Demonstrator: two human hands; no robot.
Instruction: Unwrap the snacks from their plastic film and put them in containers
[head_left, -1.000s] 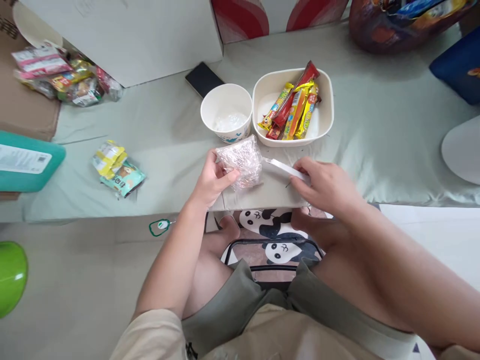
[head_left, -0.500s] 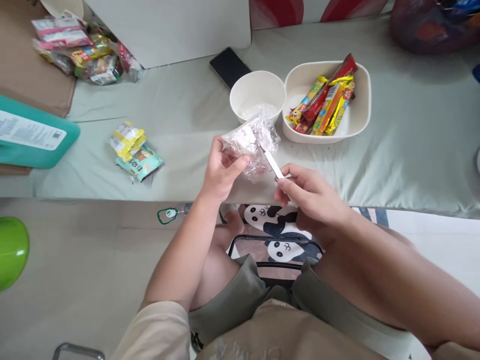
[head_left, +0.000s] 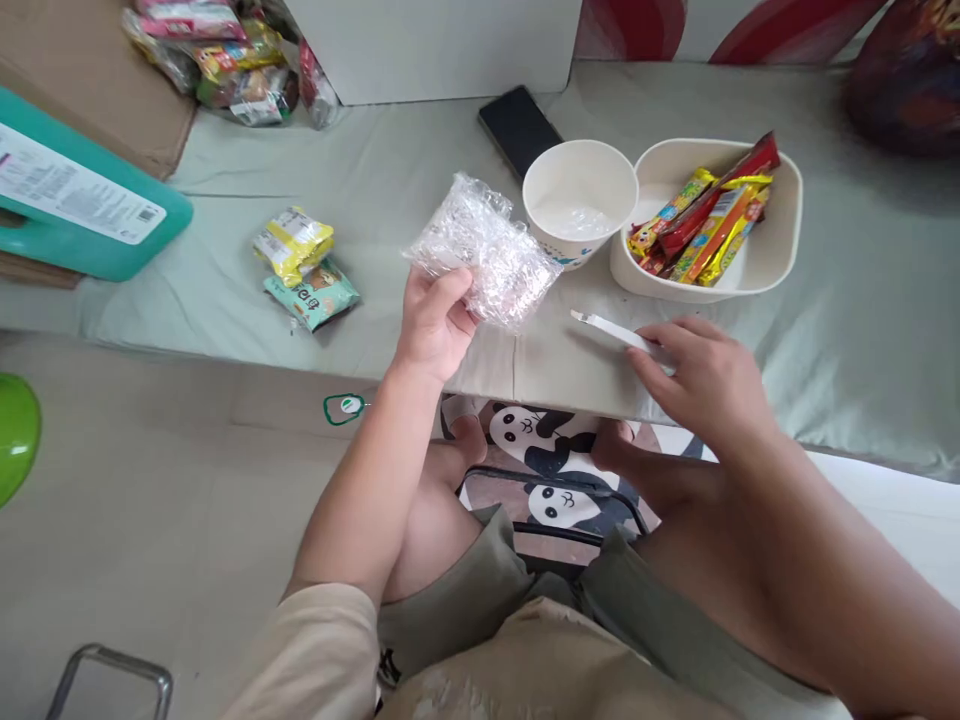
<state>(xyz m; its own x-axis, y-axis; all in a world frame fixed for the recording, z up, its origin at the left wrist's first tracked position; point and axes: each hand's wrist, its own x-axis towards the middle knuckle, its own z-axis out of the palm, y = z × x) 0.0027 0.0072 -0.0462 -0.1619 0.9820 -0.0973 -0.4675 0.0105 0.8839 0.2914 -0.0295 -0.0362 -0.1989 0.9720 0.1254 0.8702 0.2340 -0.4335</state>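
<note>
My left hand [head_left: 439, 325] is closed on a crinkled clear plastic wrapper [head_left: 487, 250], thumb on top. It is held up over the bed edge, left of a white paper cup [head_left: 547, 205]; what is inside it, I cannot make out. Lower right, my right hand [head_left: 701, 380] grips a slim white utility knife [head_left: 619, 331], its tip pointing left, apart from the wrapper. Some clear plastic [head_left: 581, 222] lies inside the cup. Beside the cup, a cream plastic bin [head_left: 784, 250] holds several snack sticks [head_left: 712, 215] in red and yellow wrappers.
A black phone [head_left: 519, 128] lies behind the cup. To the left are a yellow snack packet [head_left: 296, 243] and a teal one [head_left: 315, 296]. A green jug [head_left: 112, 245] and a pile of bagged snacks [head_left: 247, 75] sit farther left. A white panel [head_left: 442, 45] stands behind.
My right hand has drawn the knife away from the wrapper, to the right. The wrapper has turned and spread flatter in my left hand, away from the cup. The camera view has shifted.
</note>
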